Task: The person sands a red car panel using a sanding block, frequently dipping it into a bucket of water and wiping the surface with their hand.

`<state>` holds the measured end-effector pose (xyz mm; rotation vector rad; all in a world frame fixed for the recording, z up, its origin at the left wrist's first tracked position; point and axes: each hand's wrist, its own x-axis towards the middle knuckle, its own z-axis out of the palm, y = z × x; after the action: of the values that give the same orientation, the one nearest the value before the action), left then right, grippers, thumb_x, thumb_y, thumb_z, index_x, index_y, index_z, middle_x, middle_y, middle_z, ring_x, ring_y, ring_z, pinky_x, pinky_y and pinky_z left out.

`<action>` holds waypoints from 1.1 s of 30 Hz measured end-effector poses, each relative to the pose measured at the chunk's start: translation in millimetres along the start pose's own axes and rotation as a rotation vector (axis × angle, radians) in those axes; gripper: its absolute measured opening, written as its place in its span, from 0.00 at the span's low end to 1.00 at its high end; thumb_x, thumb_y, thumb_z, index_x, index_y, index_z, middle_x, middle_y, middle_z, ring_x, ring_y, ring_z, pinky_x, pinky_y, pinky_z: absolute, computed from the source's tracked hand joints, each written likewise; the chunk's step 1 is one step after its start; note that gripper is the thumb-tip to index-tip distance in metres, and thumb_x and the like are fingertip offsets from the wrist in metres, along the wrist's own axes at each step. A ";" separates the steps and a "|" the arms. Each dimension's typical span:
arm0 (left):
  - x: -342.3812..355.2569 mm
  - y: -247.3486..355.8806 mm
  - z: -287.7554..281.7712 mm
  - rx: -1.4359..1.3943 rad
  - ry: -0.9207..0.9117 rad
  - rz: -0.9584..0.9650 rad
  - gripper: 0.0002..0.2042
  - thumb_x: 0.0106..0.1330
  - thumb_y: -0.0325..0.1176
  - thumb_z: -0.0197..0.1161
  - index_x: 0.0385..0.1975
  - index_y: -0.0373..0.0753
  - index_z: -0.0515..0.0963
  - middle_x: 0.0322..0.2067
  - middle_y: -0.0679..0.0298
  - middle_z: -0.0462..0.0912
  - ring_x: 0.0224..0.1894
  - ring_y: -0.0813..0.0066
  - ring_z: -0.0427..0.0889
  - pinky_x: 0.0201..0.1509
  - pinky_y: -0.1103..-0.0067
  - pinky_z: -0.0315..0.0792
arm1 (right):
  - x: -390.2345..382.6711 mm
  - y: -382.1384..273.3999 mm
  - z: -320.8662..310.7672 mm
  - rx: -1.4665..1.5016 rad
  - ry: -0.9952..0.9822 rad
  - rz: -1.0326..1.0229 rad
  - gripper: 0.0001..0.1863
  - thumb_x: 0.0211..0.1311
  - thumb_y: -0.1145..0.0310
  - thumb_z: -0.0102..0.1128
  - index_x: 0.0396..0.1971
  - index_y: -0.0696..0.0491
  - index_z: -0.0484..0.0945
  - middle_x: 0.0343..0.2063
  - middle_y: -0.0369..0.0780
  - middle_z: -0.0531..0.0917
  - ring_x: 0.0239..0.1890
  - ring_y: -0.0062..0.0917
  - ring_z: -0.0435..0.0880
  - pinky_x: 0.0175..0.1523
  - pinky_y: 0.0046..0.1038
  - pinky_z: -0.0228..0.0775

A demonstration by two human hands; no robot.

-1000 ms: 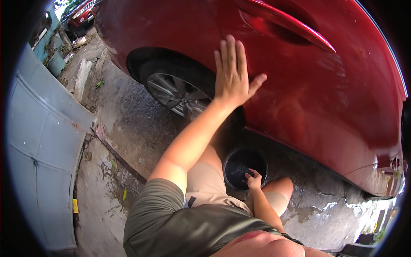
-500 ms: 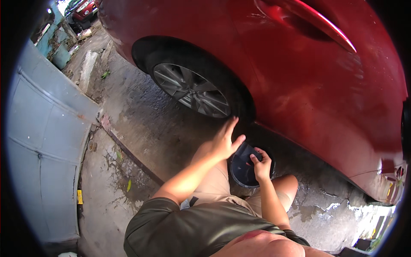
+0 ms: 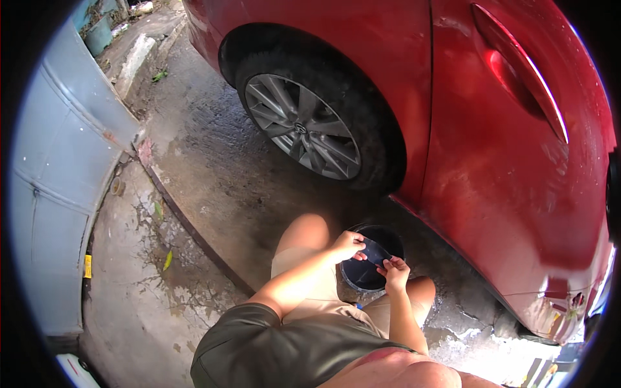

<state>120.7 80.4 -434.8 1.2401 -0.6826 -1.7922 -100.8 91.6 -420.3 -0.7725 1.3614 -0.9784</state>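
I squat beside a red car [image 3: 498, 168], with a dark round bucket [image 3: 390, 234] on the ground between my knees. Both hands are over the bucket's mouth. My left hand [image 3: 347, 246] pinches one end of a small dark sheet [image 3: 376, 250] and my right hand [image 3: 395, 272] holds its other end. I cannot tell whether the sheet is cloth or paper. What the bucket holds is too dark to make out.
The car's rear wheel [image 3: 303, 131] with a silver alloy rim stands just beyond the bucket on wet concrete. A grey metal gate [image 3: 55, 161] stands to the left, and a floor track [image 3: 194, 229] runs diagonally by my left knee.
My left hand has come off the car's red panel and dropped to the bucket, where it joined my right hand on the dark sheet. The view has tilted down and closer.
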 end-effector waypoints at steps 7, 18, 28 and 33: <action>5.7 -11.3 16.0 0.175 -0.023 0.030 0.15 0.68 0.21 0.65 0.53 0.24 0.76 0.40 0.47 0.87 0.31 0.64 0.91 0.31 0.76 0.86 | -1.5 -11.8 -12.9 -0.052 -0.079 0.167 0.09 0.65 0.76 0.67 0.36 0.53 0.74 0.30 0.41 0.85 0.27 0.32 0.88 0.29 0.31 0.84; 1.1 -3.2 13.6 1.625 0.465 0.430 0.24 0.58 0.26 0.67 0.58 0.41 0.78 0.63 0.49 0.75 0.60 0.54 0.79 0.56 0.61 0.75 | 54.9 106.8 29.1 -0.963 -0.358 -0.231 0.41 0.60 0.75 0.49 0.76 0.51 0.54 0.72 0.56 0.64 0.74 0.49 0.65 0.75 0.44 0.59; -4.9 36.3 -34.0 1.516 0.324 0.106 0.22 0.60 0.28 0.64 0.56 0.32 0.77 0.39 0.46 0.88 0.44 0.49 0.89 0.48 0.61 0.84 | 71.8 133.9 46.8 -1.403 -0.665 -0.102 0.28 0.73 0.58 0.47 0.69 0.52 0.65 0.66 0.54 0.73 0.67 0.49 0.73 0.72 0.49 0.64; 0.1 47.7 -71.5 1.397 0.436 0.079 0.17 0.56 0.28 0.66 0.47 0.35 0.82 0.38 0.46 0.88 0.45 0.47 0.88 0.49 0.59 0.83 | 27.1 79.3 64.7 -1.361 -0.725 -0.201 0.24 0.77 0.61 0.43 0.67 0.53 0.68 0.54 0.55 0.82 0.54 0.54 0.82 0.62 0.50 0.73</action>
<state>202.8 57.8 -422.8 2.2939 -1.7776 -0.7320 -28.7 94.4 -497.7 -2.0431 1.1526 0.2924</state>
